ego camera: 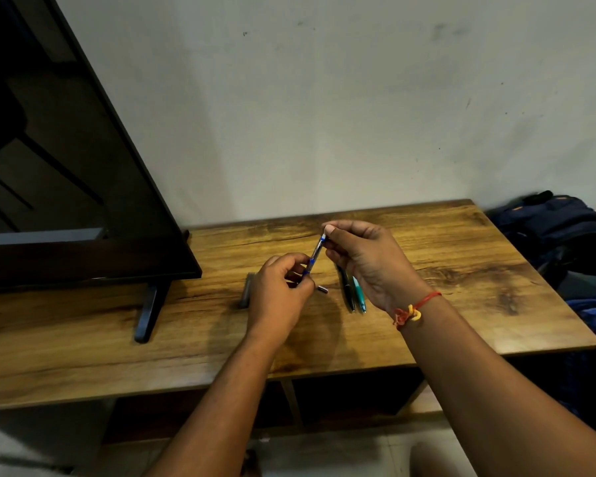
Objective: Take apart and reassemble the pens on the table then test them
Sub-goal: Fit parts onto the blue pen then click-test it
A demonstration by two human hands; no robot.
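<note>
I hold a blue and clear pen (316, 252) tilted above the wooden table (461, 280). My left hand (278, 294) pinches its lower end, and my right hand (365, 259) grips the upper end with the thumb at the top. Under my right hand lie a black pen (345, 291) and a teal pen (359, 297), side by side on the table. A small dark and silver pen part (322, 289) rests on the wood between my hands. A dark grey flat piece (247, 290) lies partly hidden behind my left hand.
A black TV screen (66, 166) stands at the left on a foot (148, 315) that reaches toward the table's front. Dark blue bags (558, 232) sit off the table's right end. A plain wall backs the table.
</note>
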